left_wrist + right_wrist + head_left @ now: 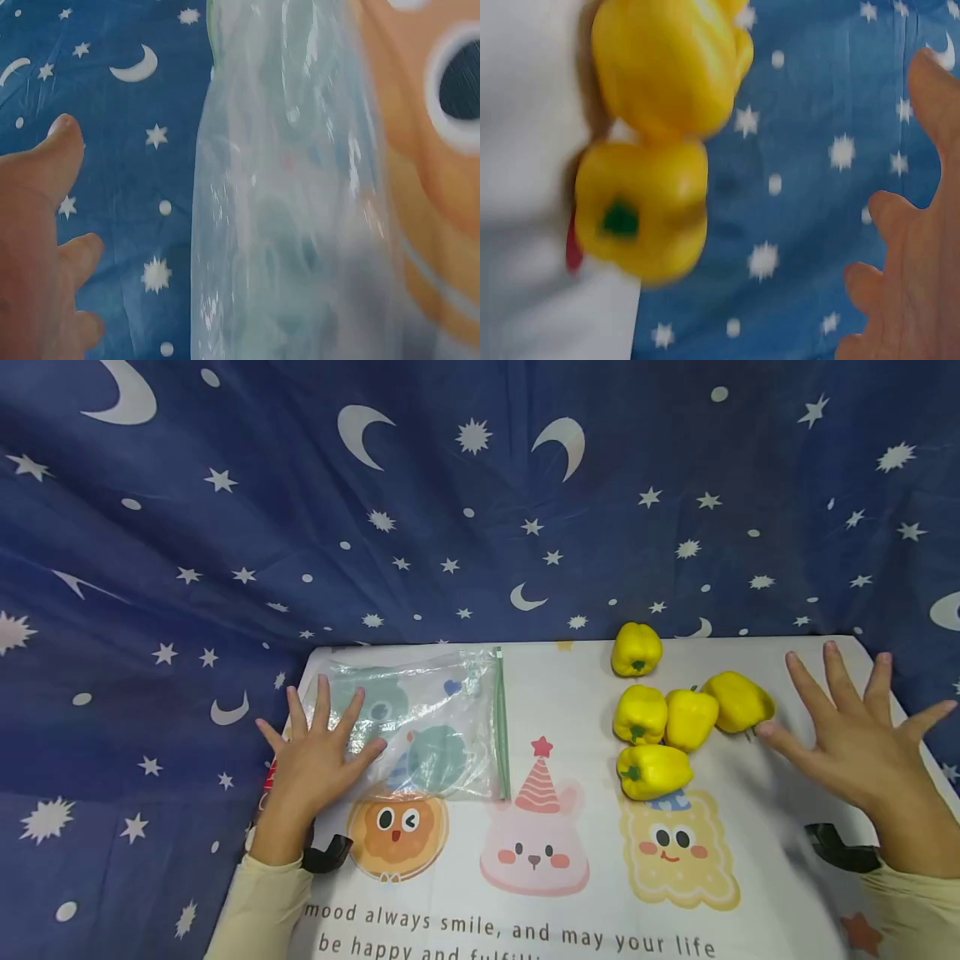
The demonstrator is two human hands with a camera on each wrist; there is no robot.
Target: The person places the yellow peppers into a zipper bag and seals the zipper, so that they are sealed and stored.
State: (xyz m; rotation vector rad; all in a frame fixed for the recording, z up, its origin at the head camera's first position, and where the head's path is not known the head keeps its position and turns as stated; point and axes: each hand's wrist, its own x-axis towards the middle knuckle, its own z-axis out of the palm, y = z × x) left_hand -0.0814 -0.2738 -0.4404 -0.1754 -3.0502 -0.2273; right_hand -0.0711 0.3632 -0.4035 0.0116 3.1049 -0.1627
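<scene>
Lying on the white cartoon-printed tabletop (558,693), a clear plastic bag (431,727) with a green zip edge is overlapped in the head view by the left-hand grip (313,760), fingers spread apart; five glossy yellow bell peppers (690,720) are flanked by the right-hand grip (862,743), likewise spread.

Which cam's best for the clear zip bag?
Head: the clear zip bag shows nearly whole, including its green zip strip; the left hand hides part of its left side. Left wrist gives only a cropped close-up; right wrist shows none of it.
</scene>
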